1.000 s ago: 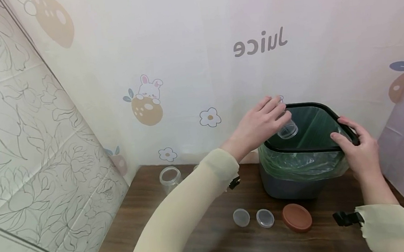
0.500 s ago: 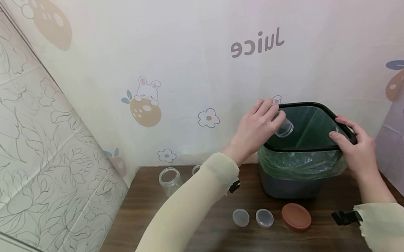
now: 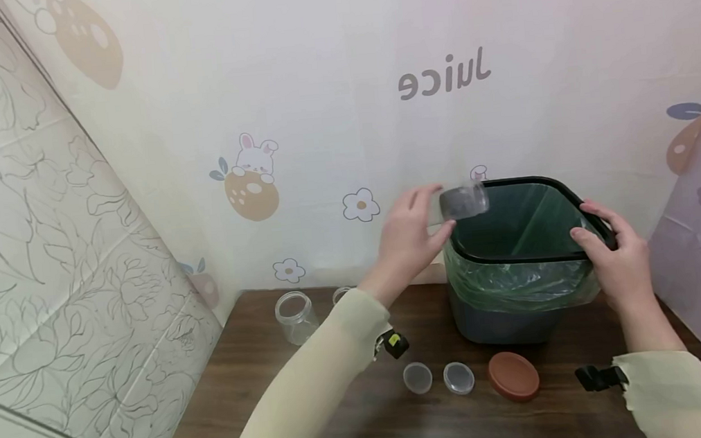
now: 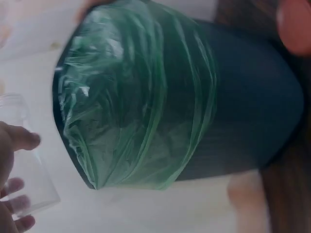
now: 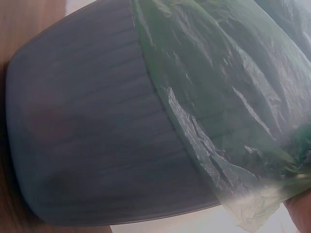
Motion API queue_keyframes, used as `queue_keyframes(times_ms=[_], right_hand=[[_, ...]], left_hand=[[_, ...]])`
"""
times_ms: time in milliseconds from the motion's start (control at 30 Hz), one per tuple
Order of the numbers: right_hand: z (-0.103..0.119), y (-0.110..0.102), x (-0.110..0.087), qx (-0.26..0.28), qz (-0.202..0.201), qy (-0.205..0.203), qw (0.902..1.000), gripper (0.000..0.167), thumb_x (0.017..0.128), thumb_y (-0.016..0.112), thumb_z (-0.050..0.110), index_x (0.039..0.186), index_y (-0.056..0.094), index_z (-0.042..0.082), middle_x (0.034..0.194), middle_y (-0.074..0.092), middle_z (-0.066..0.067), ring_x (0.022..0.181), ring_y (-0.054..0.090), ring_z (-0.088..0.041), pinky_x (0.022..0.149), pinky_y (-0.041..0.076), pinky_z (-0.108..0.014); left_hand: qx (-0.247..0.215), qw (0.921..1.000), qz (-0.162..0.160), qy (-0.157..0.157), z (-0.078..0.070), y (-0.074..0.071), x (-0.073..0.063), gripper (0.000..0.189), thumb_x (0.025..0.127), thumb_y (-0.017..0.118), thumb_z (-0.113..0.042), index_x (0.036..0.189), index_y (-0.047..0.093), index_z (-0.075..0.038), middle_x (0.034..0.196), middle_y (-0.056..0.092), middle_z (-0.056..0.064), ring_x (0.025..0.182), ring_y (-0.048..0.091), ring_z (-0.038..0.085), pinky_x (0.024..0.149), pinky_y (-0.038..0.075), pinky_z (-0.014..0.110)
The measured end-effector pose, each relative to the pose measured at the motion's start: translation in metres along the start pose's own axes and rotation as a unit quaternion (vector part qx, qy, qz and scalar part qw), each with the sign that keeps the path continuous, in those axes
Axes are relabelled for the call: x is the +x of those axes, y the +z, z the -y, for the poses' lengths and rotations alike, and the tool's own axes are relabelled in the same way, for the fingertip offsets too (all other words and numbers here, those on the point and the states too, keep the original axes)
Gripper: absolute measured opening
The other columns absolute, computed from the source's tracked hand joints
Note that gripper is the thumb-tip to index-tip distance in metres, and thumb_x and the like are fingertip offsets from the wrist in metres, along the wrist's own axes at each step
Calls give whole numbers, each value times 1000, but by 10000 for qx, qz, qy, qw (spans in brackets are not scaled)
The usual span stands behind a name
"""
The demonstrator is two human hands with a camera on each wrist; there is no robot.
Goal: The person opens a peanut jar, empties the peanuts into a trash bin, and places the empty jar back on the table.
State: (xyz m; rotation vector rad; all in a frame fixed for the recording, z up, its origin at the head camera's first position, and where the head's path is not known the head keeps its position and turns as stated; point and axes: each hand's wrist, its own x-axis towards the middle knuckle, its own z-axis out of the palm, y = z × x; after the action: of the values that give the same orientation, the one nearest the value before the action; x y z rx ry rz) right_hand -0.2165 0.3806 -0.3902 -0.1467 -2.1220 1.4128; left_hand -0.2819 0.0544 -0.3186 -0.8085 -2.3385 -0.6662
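Note:
My left hand [image 3: 407,238] holds a clear plastic jar [image 3: 466,200] on its side by the bin's left rim, its dark-looking base toward the palm. In the left wrist view the thumb and fingertips lie around the see-through jar [image 4: 36,177]. My right hand [image 3: 630,267] grips the black rim at the right of the trash bin [image 3: 510,323], thumb inside and fingers outside. A green plastic bag [image 3: 528,283] lines the bin and folds over its rim. In the right wrist view the bin wall [image 5: 92,126] and bag [image 5: 209,82] fill most of the picture.
Another clear jar [image 3: 297,321] stands at the table's back left, with a jar rim [image 3: 340,294] partly hidden behind my left sleeve. Two clear lids [image 3: 418,378] and a round terracotta lid [image 3: 514,376] lie in front of the bin on the wooden table [image 3: 241,395].
My left hand has drawn the jar up and left from over the bin's opening and turned it onto its side. My right hand stays on the rim.

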Motion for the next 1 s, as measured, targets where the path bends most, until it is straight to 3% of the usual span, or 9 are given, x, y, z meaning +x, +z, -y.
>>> queue_keyframes(times_ms=[67, 167, 300, 467, 700, 833, 1000], right_hand=[[-1, 0, 0, 40, 21, 12, 10000, 53, 107, 68, 26, 159, 59, 24, 167, 50, 4, 130, 51, -6, 88, 38, -8], [0, 0, 0, 91, 99, 31, 9999, 54, 107, 66, 26, 160, 58, 26, 168, 48, 6, 132, 49, -7, 88, 38, -7], [0, -1, -1, 84, 111, 35, 9999, 54, 108, 65, 27, 161, 57, 27, 169, 47, 7, 135, 48, -8, 89, 37, -7], [1, 0, -1, 23, 52, 40, 10000, 54, 107, 65, 27, 161, 57, 27, 168, 48, 8, 137, 46, -7, 93, 35, -10], [1, 3, -2, 74, 19, 47, 10000, 54, 107, 66, 26, 161, 58, 26, 167, 49, 9, 137, 46, -6, 94, 36, -10], [0, 2, -2, 85, -13, 58, 9999, 54, 107, 66, 26, 161, 58, 27, 166, 50, 11, 137, 46, -6, 94, 36, -10], [0, 2, -2, 63, -33, 52, 10000, 54, 107, 66, 26, 161, 58, 27, 165, 51, 11, 137, 46, -5, 97, 35, -11]], left_hand=[[-541, 9967, -399, -446, 6, 1, -12, 64, 96, 87, -31, 150, 60, -11, 144, 66, 7, 130, 64, 24, 107, 54, 34], [-1101, 9863, -917, -821, 14, 5, -31, 62, 92, 89, -27, 144, 62, -7, 138, 69, 9, 123, 67, 25, 100, 57, 38], [-1491, 9756, -1130, -1151, 27, 19, -56, 59, 91, 89, -27, 138, 61, -3, 131, 70, 11, 120, 69, 26, 102, 57, 39], [-1656, 9680, -918, -1646, 46, 46, -88, 56, 90, 89, -26, 132, 61, -3, 128, 72, 13, 120, 70, 27, 104, 56, 41], [-1781, 9516, -297, -2487, 66, 79, -127, 53, 89, 87, -25, 131, 61, -7, 127, 75, 13, 120, 72, 30, 101, 57, 45], [-1749, 9465, -94, -2710, 72, 90, -139, 55, 85, 87, -24, 129, 59, -6, 125, 75, 14, 118, 72, 34, 98, 57, 47], [-1624, 9477, 46, -2747, 77, 99, -148, 57, 84, 86, -24, 128, 56, -6, 123, 74, 14, 115, 72, 33, 97, 59, 47]])
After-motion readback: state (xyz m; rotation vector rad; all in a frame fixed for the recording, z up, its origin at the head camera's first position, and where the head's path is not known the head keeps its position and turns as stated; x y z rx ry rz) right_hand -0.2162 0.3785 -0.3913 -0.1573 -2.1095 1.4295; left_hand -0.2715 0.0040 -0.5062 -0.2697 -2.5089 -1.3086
